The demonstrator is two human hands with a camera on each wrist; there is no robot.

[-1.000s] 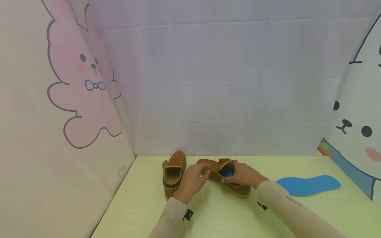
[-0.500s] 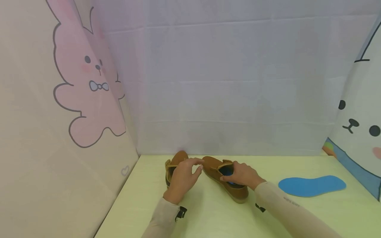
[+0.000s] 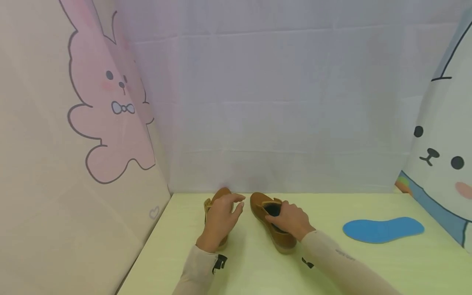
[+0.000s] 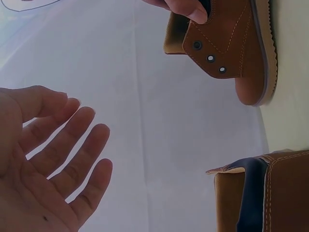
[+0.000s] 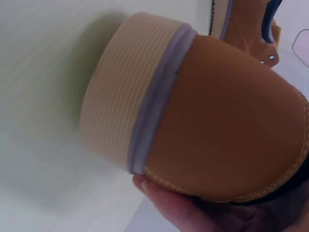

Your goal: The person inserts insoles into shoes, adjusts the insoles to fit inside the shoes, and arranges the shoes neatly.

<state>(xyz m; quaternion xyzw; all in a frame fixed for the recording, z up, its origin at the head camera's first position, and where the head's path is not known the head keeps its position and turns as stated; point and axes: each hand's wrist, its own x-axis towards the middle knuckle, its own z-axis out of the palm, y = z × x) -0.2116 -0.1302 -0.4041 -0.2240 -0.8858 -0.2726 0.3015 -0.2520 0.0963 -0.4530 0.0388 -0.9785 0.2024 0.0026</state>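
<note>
Where the near side of the table (image 3: 166,241) fills the foreground, two sleeves (image 3: 197,264) reach in, a black buckle (image 3: 219,263) showing at the left wrist and a dark bow-like piece (image 3: 307,262) under the right forearm. Beyond them, the left hand (image 3: 220,221) hovers in front of the left shoe (image 3: 221,192); its grip is released, the fingers gently bent and spread around nothing, palm bare in the left wrist view. The right hand (image 3: 291,219) grasps the right shoe (image 3: 274,237) by its collar, thumb at the mouth, while the right wrist view shows the rounded brown heel above a ridged tan sole (image 5: 116,92). That shoe sits left of the middle of the table, heel toward the near side, toe close to the far edge, and its side flap (image 4: 217,53) carries three eyelets. Mostly hidden by the left hand, the left shoe stands near the far left corner, its toe at the far edge, apart from its mate. Near the right edge a blue insole (image 3: 383,230) lies flat, well apart from both shoes. Farthest back hangs a pale cloth (image 3: 258,102), with a pink rabbit (image 3: 114,106) printed at left and a white animal (image 3: 450,135) at right.
</note>
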